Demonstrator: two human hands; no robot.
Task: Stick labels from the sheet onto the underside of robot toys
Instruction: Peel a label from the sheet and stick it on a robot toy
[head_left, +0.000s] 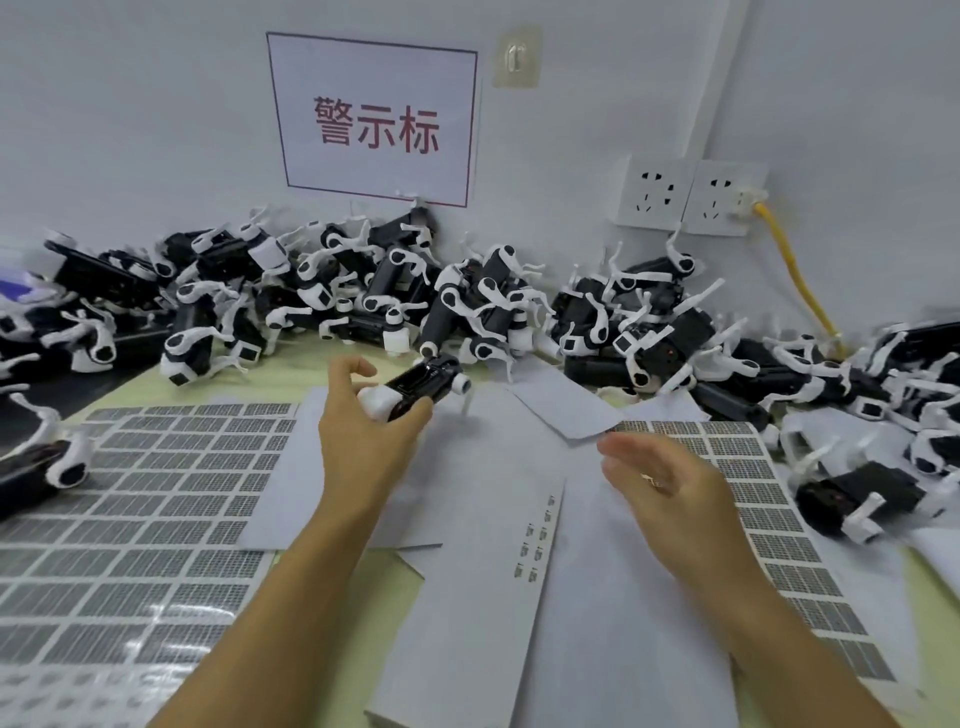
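Gripping one robot toy (415, 387) at 12 o'clock, left hand (363, 415) curls round its white end; black underside faces up, long axis running toward 2 o'clock. Right hand (660, 478), fingers loosely spread and blurred, hovers over label sheet (753, 499) at 3 o'clock, nearer the labels.

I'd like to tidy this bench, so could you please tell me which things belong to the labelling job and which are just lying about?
Job:
- black-and-white plastic robot toy, held in the left hand
- right hand
- printed label sheet
- heap of matching toys

Lying about:
- red-lettered wall sign
- white wall sockets
- yellow cable
- blank white papers
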